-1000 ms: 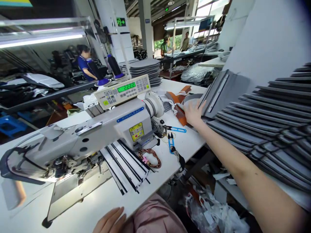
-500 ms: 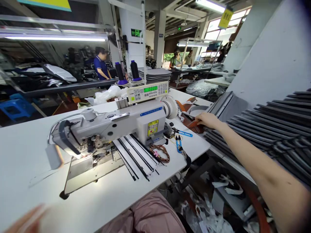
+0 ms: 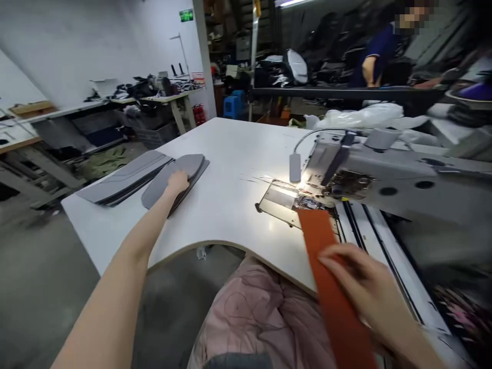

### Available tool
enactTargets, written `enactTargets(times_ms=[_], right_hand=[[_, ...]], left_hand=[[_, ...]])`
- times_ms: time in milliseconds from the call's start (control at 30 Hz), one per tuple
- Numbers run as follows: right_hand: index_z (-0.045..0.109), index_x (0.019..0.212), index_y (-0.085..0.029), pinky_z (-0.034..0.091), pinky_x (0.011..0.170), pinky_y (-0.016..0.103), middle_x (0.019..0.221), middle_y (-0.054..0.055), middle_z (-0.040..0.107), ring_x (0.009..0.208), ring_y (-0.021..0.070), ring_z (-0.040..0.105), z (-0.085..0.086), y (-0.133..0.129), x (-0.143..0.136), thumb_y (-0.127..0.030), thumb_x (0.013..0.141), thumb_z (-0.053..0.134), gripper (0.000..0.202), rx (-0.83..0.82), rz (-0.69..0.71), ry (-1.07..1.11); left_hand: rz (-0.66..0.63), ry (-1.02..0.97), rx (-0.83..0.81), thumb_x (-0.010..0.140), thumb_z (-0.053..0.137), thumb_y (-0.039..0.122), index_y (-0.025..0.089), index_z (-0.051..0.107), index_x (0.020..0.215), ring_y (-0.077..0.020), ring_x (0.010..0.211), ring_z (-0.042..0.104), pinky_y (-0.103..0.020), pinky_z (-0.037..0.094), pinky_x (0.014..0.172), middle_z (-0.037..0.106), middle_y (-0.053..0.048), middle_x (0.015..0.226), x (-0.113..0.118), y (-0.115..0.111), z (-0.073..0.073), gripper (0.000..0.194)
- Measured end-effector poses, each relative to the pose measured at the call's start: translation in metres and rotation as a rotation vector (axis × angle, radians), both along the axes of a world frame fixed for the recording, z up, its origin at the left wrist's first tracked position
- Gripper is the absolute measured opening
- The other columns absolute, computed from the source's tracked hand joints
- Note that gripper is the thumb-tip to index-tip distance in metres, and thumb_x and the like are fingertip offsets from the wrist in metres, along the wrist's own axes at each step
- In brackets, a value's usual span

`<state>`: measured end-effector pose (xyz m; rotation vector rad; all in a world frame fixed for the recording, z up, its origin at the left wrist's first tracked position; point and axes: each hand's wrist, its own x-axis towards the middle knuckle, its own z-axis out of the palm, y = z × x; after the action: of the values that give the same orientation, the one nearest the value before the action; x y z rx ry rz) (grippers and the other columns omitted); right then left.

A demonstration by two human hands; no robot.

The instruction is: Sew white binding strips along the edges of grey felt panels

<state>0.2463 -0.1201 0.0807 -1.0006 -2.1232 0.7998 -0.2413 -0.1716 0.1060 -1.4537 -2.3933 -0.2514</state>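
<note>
At table [image 3: 238, 148] | right hand [image 3: 363, 287]: pinching orange strip [image 3: 317, 233] | left hand [image 3: 179, 181]: on panels [image 3: 161, 182]

The bare left arm [image 3: 132, 251] reaches out from between 7 and 8 o'clock, ending in the left hand [image 3: 178, 182] at 9 o'clock of the view's middle, back upward, fingertips hidden. The right hand [image 3: 363, 279] sits at 4 o'clock, somewhat blurred, its fingers pointing toward 10 o'clock in a pinching grip.

Open tabletop [image 3: 234, 159], panels [image 3: 157, 187] left, machine [image 3: 402, 166] (bulky) right
</note>
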Motion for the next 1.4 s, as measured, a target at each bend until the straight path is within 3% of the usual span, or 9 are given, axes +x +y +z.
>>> enactTargets(times_ms=[167,300,400,567,667,833,967,1100,1400], right_hand=[[0.065,0.126,-0.018,0.057,0.087,0.044,0.129,0.016,0.066,0.108,0.0293,0.066,-0.064,0.007,-0.119,-0.065,0.086,0.046,0.064,-0.401,0.064,0.120],[0.048,0.144,-0.011,0.058,0.086,0.042,0.138,0.019,0.058,0.111,0.0284,0.064,-0.082,0.008,-0.156,-0.067,0.090,0.036,0.080,-0.543,0.040,0.286],[0.040,0.151,-0.015,0.053,0.097,0.041,0.130,0.015,0.063,0.117,0.0268,0.061,-0.084,0.007,-0.159,-0.055,0.090,0.044,0.073,-0.410,-0.048,0.340],[0.010,0.162,-0.028,0.048,0.104,0.039,0.157,0.010,0.039,0.130,0.0225,0.053,-0.083,0.002,-0.148,-0.038,0.094,0.047,0.078,-0.303,-0.008,0.443],[0.015,0.162,-0.027,0.041,0.113,0.040,0.161,0.007,0.032,0.142,0.0230,0.041,-0.082,0.003,-0.145,-0.033,0.096,0.045,0.072,-0.246,-0.003,0.420],[0.016,0.161,-0.020,0.051,0.096,0.042,0.138,0.013,0.058,0.119,0.0259,0.057,-0.078,0.007,-0.135,-0.032,0.099,0.040,0.068,-0.136,-0.159,0.139],[0.025,0.159,-0.014,0.052,0.083,0.038,0.112,0.013,0.068,0.100,0.0272,0.063,-0.067,-0.002,-0.118,-0.029,0.095,0.050,0.070,-0.154,-0.202,-0.229],[0.040,0.152,-0.015,0.049,0.079,0.032,0.102,0.010,0.069,0.091,0.0228,0.064,-0.060,-0.007,-0.108,-0.020,0.094,0.053,0.059,-0.246,-0.115,-0.340],[0.043,0.151,-0.011,0.048,0.077,0.030,0.093,0.008,0.069,0.084,0.0198,0.063,-0.064,0.007,-0.106,-0.014,0.093,0.056,0.059,-0.341,-0.065,-0.261]], left_hand=[[-0.174,-0.022,-0.163,0.094,0.039,0.013,-0.002,0.059,0.123,-0.0145,0.090,0.070,-0.020,0.051,0.079,0.069,-0.011,0.106,0.052,0.000,0.020,0.039],[-0.570,-0.184,-0.480,0.084,0.059,0.015,0.020,0.054,0.137,-0.0192,0.080,0.070,-0.024,0.053,0.069,0.071,-0.008,0.106,0.150,-0.023,0.006,0.054],[-0.848,-0.404,-0.603,0.096,0.050,0.032,0.018,0.060,0.123,-0.0221,0.084,0.069,-0.030,0.055,0.073,0.071,-0.009,0.099,0.196,-0.023,-0.007,0.032],[-0.798,-0.387,-0.022,0.101,0.041,0.034,0.017,0.051,0.137,-0.0313,0.131,0.050,-0.049,0.043,0.107,0.054,-0.017,0.141,0.181,0.045,-0.014,0.041],[-0.909,-0.637,-0.108,0.101,0.040,0.033,0.020,0.059,0.131,-0.0266,0.121,0.058,-0.042,0.048,0.102,0.063,-0.011,0.133,0.166,0.090,-0.013,0.038],[-0.937,-1.016,-0.164,0.080,0.073,0.031,0.017,0.076,0.101,-0.0232,0.099,0.067,-0.033,0.054,0.087,0.074,-0.007,0.105,0.167,0.127,-0.021,0.025],[-0.784,-1.030,-0.124,0.068,0.079,0.023,0.015,0.076,0.088,-0.0203,0.084,0.069,-0.033,0.055,0.081,0.076,-0.006,0.088,0.181,0.151,-0.051,0.022],[-0.798,-1.074,-0.240,0.064,0.080,0.022,0.015,0.074,0.077,-0.0183,0.077,0.068,-0.031,0.055,0.079,0.075,-0.005,0.081,0.191,0.172,-0.079,0.016],[-0.762,-1.154,-0.304,0.061,0.082,0.035,0.015,0.074,0.072,-0.0184,0.072,0.067,-0.029,0.052,0.069,0.073,-0.006,0.075,0.191,0.182,-0.084,0.025]])
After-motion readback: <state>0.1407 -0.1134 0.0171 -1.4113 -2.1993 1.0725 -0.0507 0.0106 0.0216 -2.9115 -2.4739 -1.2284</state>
